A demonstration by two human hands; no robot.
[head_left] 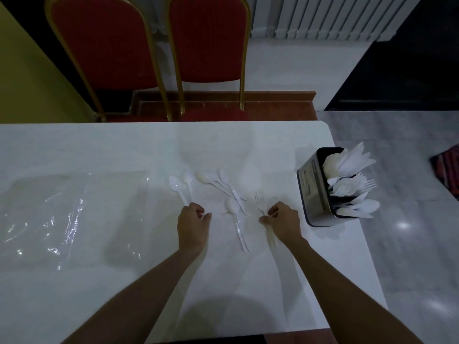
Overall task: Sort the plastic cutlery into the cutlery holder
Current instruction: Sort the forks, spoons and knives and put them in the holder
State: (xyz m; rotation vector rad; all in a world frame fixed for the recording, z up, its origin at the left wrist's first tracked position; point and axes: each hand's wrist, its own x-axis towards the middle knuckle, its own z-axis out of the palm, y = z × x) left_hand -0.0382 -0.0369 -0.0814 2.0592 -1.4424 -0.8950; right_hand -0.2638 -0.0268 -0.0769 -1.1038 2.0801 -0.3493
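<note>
On the near middle of the white table (99, 150), the left hand (192, 219) curls its fingers round the handle ends of two white plastic spoons (175, 186), whose bowls point far. Just right, the right hand (283, 222) pinches the thin handle of a white plastic fork (259, 196), tines pointing far. Between the hands lies a single white spoon (232, 207), and beyond it a crossed pair of spoons (213, 180).

At the table's right edge stands the dark rectangular cutlery holder (314, 192), crowded with white cutlery leaning out to the right. A crumpled clear plastic bag (62, 209) lies well apart at the left. Past the far edge stand two red padded chairs with gold frames (208, 45), and a white ribbed radiator (323, 18) beyond them; pale grey polished floor (409, 244) spreads to the right.

A pale strip runs nearward from under the right hand; whether it is the fork's handle or another piece cannot be told. White cutlery on the white top is faint in the dim light, and the holder's compartments cannot be made out. A striped rug (450, 170) is cut off at the right border.
</note>
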